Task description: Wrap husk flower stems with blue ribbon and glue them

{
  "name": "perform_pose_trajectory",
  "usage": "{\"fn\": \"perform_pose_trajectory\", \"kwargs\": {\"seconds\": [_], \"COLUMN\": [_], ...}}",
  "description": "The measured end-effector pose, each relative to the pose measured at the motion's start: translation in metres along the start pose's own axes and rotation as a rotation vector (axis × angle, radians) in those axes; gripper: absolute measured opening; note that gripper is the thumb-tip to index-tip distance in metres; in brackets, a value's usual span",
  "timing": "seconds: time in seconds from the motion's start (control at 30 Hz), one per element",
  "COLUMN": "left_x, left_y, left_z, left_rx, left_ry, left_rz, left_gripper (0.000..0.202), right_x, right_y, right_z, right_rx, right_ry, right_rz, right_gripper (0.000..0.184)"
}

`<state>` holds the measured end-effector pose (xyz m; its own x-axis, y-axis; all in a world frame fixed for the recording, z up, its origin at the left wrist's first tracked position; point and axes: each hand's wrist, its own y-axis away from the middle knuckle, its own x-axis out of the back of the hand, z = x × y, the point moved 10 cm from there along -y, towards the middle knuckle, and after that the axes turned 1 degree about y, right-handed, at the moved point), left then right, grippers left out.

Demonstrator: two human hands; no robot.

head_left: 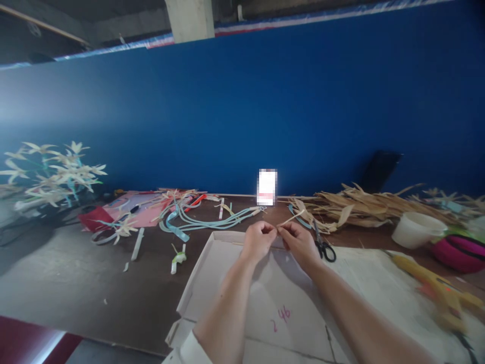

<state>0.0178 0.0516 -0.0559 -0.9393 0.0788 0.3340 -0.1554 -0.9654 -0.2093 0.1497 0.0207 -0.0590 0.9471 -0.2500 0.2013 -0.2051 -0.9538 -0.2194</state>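
My left hand [257, 240] and my right hand [299, 241] meet above the far edge of a flattened white cardboard sheet [265, 303]. Both are closed in a pinch on a thin dried straw strip [291, 219], whose free end sticks up and to the right from between my fingers. Black-handled scissors [323, 244] lie just right of my right hand. A pile of dried husk leaves [364, 207] spreads behind them.
Light blue strips and cords [189, 222] lie left of centre near pink paper [132, 207]. Straw flowers [53, 174] stand far left. A white cup [415, 228], a pink bag [460, 251] and a yellow glue gun [435, 288] sit right. A blue wall [242, 116] stands behind.
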Motion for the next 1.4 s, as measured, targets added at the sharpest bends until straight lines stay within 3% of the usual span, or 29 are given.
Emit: {"fn": "perform_pose_trajectory", "kwargs": {"seconds": [0.47,0.67,0.83,1.1,1.4], "left_x": [-0.006,-0.014,-0.009,-0.006,-0.010], "left_y": [0.000,-0.002,-0.001,0.000,0.002], "left_z": [-0.011,-0.014,-0.013,-0.010,-0.003], "left_rx": [0.065,0.062,0.061,0.053,0.048], "left_ry": [0.057,0.146,0.139,0.148,0.164], "left_rz": [-0.029,-0.102,-0.075,-0.047,-0.064], "left_gripper": [0.019,0.025,0.020,0.013,0.012], "right_x": [0.001,0.001,0.001,0.001,0.004], "right_y": [0.000,0.002,0.003,0.002,-0.002], "right_z": [-0.001,-0.008,-0.011,-0.005,0.010], "right_rx": [0.014,0.038,0.056,0.011,-0.035], "right_ry": [-0.049,-0.038,0.009,0.002,-0.188], "right_rz": [-0.003,-0.003,-0.006,0.002,0.017], "right_gripper": [0.026,0.024,0.024,0.028,0.035]}}
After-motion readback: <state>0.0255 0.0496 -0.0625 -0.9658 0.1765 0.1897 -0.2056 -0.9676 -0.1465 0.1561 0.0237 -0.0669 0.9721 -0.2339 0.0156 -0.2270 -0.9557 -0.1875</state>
